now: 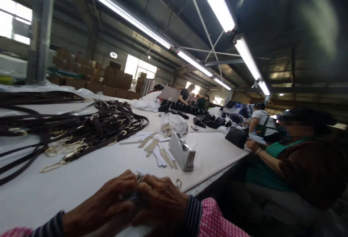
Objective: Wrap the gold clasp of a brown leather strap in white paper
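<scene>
My left hand (107, 195) and my right hand (163, 197) meet at the near edge of the white table, fingers bent and closed together. Between the fingertips shows a bit of a small shiny metal fitting (139, 176); the rest of it is covered by my fingers and blurred. A loose gold metal ring (178, 183) lies just beyond my right hand. Farther ahead stands a grey tape dispenser (182, 152), beside scattered white and beige strips (157, 150). To the left is a heap of dark brown straps (106, 121) with gold clasps.
A clear plastic bag (176, 122) sits behind the strips. Black bags (201, 115) are piled farther along the table (209, 150). At my right, a person in a green apron (277, 160) touches a black pouch (236, 137). Other people and stacked cartons (116, 79) are behind.
</scene>
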`<state>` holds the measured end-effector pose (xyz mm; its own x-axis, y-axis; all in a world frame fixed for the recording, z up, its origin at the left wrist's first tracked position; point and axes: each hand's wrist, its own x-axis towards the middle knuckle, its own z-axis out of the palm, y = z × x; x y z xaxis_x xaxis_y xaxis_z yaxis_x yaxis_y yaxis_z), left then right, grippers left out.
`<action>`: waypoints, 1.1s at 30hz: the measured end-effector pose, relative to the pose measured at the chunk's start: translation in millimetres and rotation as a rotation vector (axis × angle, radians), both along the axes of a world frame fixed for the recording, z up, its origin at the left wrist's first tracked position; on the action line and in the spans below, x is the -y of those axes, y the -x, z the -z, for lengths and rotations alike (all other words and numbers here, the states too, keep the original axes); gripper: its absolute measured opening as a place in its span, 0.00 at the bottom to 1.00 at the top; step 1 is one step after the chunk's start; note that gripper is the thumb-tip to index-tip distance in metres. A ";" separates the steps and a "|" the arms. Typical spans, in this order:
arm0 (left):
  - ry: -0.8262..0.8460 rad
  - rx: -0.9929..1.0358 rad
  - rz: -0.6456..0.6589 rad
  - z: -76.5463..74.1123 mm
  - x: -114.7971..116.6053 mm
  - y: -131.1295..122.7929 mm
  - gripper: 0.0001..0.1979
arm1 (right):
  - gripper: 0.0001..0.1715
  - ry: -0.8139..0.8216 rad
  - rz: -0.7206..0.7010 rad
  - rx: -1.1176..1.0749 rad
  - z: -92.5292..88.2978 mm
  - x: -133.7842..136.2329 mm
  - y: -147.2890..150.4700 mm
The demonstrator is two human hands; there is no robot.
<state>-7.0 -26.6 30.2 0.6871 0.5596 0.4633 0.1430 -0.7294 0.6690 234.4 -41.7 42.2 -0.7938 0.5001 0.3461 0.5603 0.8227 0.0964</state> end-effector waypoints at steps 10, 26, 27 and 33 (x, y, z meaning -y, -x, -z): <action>-0.172 -0.125 -0.036 -10.7 1.3 -1.3 0.12 | 0.25 0.223 0.045 0.010 -23.1 -2.5 -23.7; -0.227 -0.296 -0.202 -5.7 -16.8 9.0 0.06 | 0.19 0.288 0.040 -0.150 -10.3 -39.1 0.0; -0.237 -0.282 -0.191 -7.0 -17.6 11.1 0.05 | 0.19 0.284 0.051 -0.161 -10.5 -41.1 -4.3; -0.306 -0.397 -0.289 -21.3 -11.4 -0.9 0.09 | 0.05 0.313 0.066 -0.285 5.8 -43.0 2.6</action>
